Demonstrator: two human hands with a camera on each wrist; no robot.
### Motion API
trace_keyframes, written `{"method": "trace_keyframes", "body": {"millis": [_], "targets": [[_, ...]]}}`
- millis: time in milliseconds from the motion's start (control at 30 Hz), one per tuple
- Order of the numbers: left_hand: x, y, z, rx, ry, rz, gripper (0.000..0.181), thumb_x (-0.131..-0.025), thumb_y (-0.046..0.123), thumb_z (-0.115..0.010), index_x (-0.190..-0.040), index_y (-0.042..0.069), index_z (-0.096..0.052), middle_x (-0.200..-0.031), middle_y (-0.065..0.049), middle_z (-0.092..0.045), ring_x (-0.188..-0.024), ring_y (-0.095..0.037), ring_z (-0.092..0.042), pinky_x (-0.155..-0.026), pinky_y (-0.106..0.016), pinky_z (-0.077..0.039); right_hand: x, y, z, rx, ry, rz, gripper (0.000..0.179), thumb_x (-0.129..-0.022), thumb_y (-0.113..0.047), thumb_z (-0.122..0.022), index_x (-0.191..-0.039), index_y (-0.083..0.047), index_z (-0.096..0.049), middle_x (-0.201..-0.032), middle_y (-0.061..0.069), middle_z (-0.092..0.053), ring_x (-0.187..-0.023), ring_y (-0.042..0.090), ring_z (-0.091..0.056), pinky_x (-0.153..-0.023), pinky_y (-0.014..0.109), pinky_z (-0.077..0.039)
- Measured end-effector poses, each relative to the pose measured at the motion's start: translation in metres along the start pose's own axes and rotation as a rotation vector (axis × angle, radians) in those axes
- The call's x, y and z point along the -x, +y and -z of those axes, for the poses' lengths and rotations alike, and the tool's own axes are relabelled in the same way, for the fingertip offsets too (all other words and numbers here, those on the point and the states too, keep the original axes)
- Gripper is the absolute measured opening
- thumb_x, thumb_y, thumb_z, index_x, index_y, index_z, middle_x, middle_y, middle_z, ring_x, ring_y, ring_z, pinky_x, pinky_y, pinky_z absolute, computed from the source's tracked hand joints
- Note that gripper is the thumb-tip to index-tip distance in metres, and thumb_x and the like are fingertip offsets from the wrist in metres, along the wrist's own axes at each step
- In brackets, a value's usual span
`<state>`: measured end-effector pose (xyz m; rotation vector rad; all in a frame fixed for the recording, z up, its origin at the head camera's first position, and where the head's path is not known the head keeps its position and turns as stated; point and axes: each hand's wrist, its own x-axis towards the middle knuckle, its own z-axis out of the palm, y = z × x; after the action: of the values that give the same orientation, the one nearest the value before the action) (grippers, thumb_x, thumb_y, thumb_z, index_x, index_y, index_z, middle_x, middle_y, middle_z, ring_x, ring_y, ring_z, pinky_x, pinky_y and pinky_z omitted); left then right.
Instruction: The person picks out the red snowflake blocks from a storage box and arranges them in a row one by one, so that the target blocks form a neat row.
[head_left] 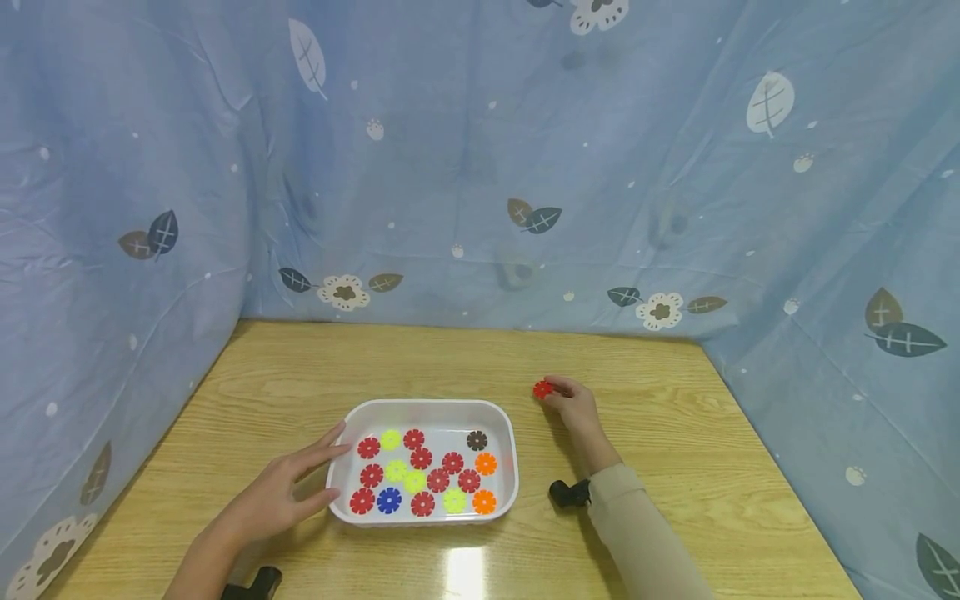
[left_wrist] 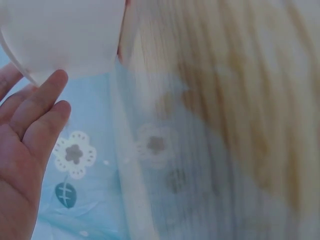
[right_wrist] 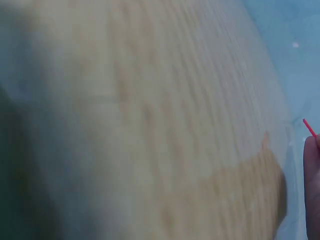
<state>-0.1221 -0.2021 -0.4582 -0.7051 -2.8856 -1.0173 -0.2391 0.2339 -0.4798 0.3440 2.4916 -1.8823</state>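
Observation:
A white tray [head_left: 498, 512] on the table holds several notched snowflake discs, among them red ones [head_left: 422, 504], yellow ones [head_left: 454, 500], orange ones [head_left: 484, 502], a blue one [head_left: 389, 500] and a dark brown one [head_left: 477, 440]. My left hand [head_left: 288, 487] lies along the tray's left end, its fingers extended and touching the rim. In the left wrist view the fingertips [left_wrist: 60, 77] meet the tray's outer wall [left_wrist: 70, 40]. Beyond the tray's right side, my right hand [head_left: 576, 408] pinches a red snowflake disc [head_left: 542, 389] by its edge, close over the table.
The wooden table [head_left: 675, 467] is enclosed at the back and both sides by a blue patterned curtain [head_left: 465, 150]. A black wrist mount [head_left: 570, 493] juts from the right sleeve [head_left: 637, 517], and another black mount [head_left: 258, 582] sits below the left wrist.

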Motion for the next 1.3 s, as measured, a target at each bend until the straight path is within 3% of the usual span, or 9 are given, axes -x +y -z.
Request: {"method": "trace_keyframes", "body": {"millis": [300, 633, 767, 967, 1300], "targets": [[0.000, 0.001, 0.001, 0.020, -0.011, 0.010, 0.052, -0.086, 0.036, -0.067, -0.134, 0.020, -0.055, -0.152, -0.004, -0.036, -0.133, -0.033, -0.043, -0.097, -0.056, -0.044, -0.011, 0.007, -0.002, 0.181, 0.007, 0.070, 0.036, -0.089, 0.002, -0.059, -0.124, 0.000, -0.060, -0.122, 0.021, -0.059, -0.110, 0.030, -0.056, -0.082, 0.026, -0.051], [0.000, 0.000, 0.001, 0.012, -0.015, 0.015, 0.052, -0.087, 0.038, -0.066, -0.135, 0.022, -0.054, -0.153, -0.003, -0.035, -0.133, -0.031, -0.042, -0.098, -0.055, -0.044, -0.015, 0.010, -0.002, 0.337, 0.003, 0.150, 0.036, -0.086, 0.002, -0.059, -0.122, 0.003, -0.061, -0.115, 0.022, -0.063, -0.106, 0.032, -0.059, -0.085, 0.038, -0.052], [0.000, -0.001, 0.000, -0.004, -0.003, 0.002, 0.052, -0.087, 0.037, -0.066, -0.135, 0.021, -0.054, -0.152, -0.003, -0.036, -0.132, -0.031, -0.043, -0.097, -0.054, -0.045, -0.014, 0.009, -0.002, 0.340, 0.004, 0.154, 0.036, -0.088, 0.000, -0.059, -0.124, 0.002, -0.060, -0.119, 0.021, -0.062, -0.110, 0.032, -0.057, -0.091, 0.043, -0.050], [0.000, -0.001, 0.000, 0.006, 0.000, 0.000, 0.052, -0.086, 0.036, -0.067, -0.135, 0.021, -0.055, -0.152, -0.004, -0.036, -0.132, -0.032, -0.043, -0.097, -0.055, -0.044, -0.005, 0.000, -0.005, 0.237, -0.025, 0.153, 0.040, -0.090, -0.004, -0.061, -0.129, 0.001, -0.056, -0.128, 0.021, -0.056, -0.119, 0.035, -0.054, -0.097, 0.043, -0.049], [0.000, -0.001, 0.000, -0.001, 0.009, -0.006, 0.052, -0.086, 0.035, -0.068, -0.134, 0.020, -0.055, -0.151, -0.004, -0.037, -0.132, -0.033, -0.043, -0.097, -0.056, -0.044, 0.024, -0.017, -0.014, 0.187, -0.151, 0.287, 0.042, -0.091, -0.010, -0.063, -0.130, 0.002, -0.053, -0.131, 0.018, -0.056, -0.122, 0.034, -0.052, -0.103, 0.043, -0.045]]}}
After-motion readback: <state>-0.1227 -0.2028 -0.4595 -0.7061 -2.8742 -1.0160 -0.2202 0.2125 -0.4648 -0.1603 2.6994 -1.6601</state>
